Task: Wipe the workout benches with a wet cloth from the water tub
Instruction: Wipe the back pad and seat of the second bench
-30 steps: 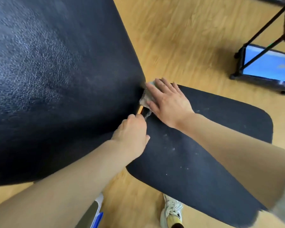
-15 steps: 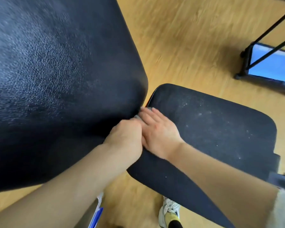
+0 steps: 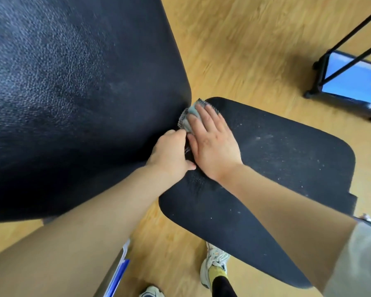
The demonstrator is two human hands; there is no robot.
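A black workout bench fills the view: its big raised back pad (image 3: pixel 73 93) on the left and its lower seat pad (image 3: pixel 276 163), speckled with dust, on the right. A pale grey-green cloth (image 3: pixel 189 117) lies at the gap between the two pads. My right hand (image 3: pixel 212 142) lies flat on the cloth, fingers spread, pressing it onto the seat pad's far corner. My left hand (image 3: pixel 171 155) is curled at the back pad's lower edge, touching the right hand; what its fingers hold is hidden.
Wooden floor (image 3: pixel 255 50) surrounds the bench. A black-framed blue panel on wheels (image 3: pixel 351 80) stands at the right, crossed by thin black bars. My shoes (image 3: pixel 214 260) are below the seat pad. A grey and blue object (image 3: pixel 118 273) sits under my left arm.
My right hand slid with the cloth back along the gap toward the seat pad's far corner, after having come near my left hand. The cloth shows again. My left hand stayed put.
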